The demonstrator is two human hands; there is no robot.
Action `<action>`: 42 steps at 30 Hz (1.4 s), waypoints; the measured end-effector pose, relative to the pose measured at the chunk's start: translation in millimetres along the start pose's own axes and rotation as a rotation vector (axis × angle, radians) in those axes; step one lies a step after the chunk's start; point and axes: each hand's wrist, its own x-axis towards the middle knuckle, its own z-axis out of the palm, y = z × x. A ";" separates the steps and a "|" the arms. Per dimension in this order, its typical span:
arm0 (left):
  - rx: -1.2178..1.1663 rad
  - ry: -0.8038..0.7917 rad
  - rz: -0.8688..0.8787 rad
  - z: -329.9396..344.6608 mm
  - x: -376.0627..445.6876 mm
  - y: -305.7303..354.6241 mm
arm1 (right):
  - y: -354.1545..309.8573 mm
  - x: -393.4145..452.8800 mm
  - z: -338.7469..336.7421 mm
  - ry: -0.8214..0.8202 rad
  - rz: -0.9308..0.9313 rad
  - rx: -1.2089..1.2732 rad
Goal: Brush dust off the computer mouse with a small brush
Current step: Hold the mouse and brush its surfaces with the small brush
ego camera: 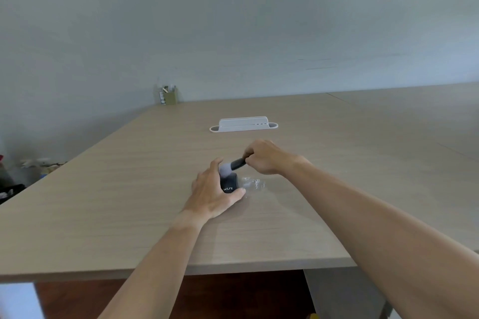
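Observation:
A black computer mouse (229, 184) with white lettering on its near end rests on the wooden table (129, 189) in the middle of the head view. My left hand (212, 189) grips it from the left, thumb on its near right side. My right hand (264, 155) is closed on the dark handle of a small brush (237, 164). The brush's pale bristles touch the mouse's far top. Most of the mouse's left side is hidden by my fingers.
A crumpled clear plastic wrapper (255, 184) lies just right of the mouse. A white tray-like stand (243, 125) sits farther back. A small pen holder (169, 95) stands at the far corner by the wall. The table's near edge runs below my forearms.

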 end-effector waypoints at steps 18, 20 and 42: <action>0.045 -0.067 -0.008 1.4 0.1 -3.3 | 17.9 0.8 8.5 0.080 0.003 -0.176; 0.051 -0.095 -0.018 1.2 0.2 -2.6 | 19.9 0.7 3.0 0.116 0.017 -0.156; 0.026 -0.107 -0.051 3.7 2.4 -5.8 | 17.2 -4.9 4.1 0.138 0.035 -0.025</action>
